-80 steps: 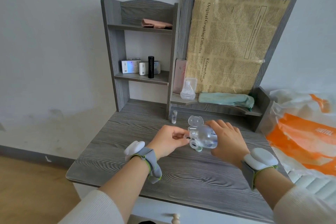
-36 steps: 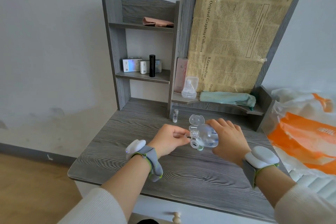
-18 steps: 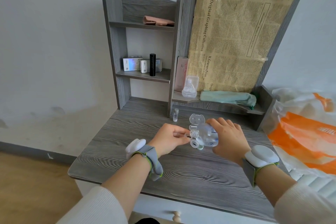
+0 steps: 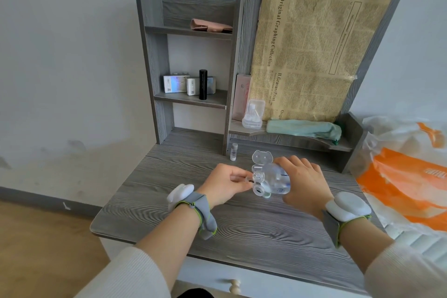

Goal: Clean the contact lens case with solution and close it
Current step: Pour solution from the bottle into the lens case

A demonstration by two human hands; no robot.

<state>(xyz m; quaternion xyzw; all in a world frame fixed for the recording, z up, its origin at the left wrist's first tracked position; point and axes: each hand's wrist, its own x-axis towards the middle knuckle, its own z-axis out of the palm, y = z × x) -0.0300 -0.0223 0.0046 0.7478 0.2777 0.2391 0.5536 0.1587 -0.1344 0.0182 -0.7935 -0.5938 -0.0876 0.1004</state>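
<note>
A small clear contact lens case (image 4: 260,190) sits open on the grey desk (image 4: 242,230), its bear-shaped lid (image 4: 262,157) standing up behind it. My right hand (image 4: 304,184) grips a clear solution bottle (image 4: 273,178) tipped on its side, with the uncapped nozzle pointing left just above the case. My left hand (image 4: 226,182) pinches the left edge of the case with thumb and fingers. Whether liquid is flowing cannot be made out.
A small vial (image 4: 233,151) stands behind the case near the shelf post. The shelf unit (image 4: 191,99) holds boxes and a black tube. A clear kit box (image 4: 252,115) and a green cloth (image 4: 303,128) lie on the low ledge. An orange-and-white bag (image 4: 406,172) lies at the right.
Both hands stay at the case. The bottle has tipped a little, its nozzle now slightly higher over the case. The camera has shifted slightly.
</note>
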